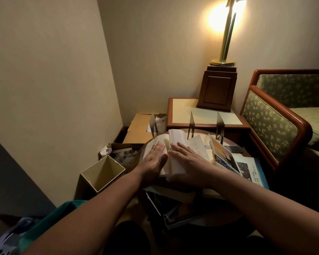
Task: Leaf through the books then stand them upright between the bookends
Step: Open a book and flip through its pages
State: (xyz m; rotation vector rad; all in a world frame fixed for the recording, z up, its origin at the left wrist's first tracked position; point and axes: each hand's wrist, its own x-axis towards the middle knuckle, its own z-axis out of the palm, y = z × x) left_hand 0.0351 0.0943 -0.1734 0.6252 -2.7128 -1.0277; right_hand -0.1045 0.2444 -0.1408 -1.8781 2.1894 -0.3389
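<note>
Beige walls meet in a corner at the upper middle of the frame, lit by a brass lamp (226, 32) on a dark wooden box (217, 91). That box stands on a cream-topped side table (175, 111). A sofa (271, 122) with leaf-patterned cloth and a rounded wooden frame fills the right edge. At centre left sit a cardboard box (136, 129) and a square cream bin (103, 172).

On the round wooden worktop (210, 220), three thin metal bookends (191, 124) stand upright in a row along the far side. Glossy magazines (226, 157) lie fanned out to the right, and more books are stacked below the hands.

An open book (175, 138) lies flat at the centre, just below the bookends. The left hand (153, 161) presses the left page and the right hand (188, 161) the right page. Both have straight fingers and grasp nothing.
</note>
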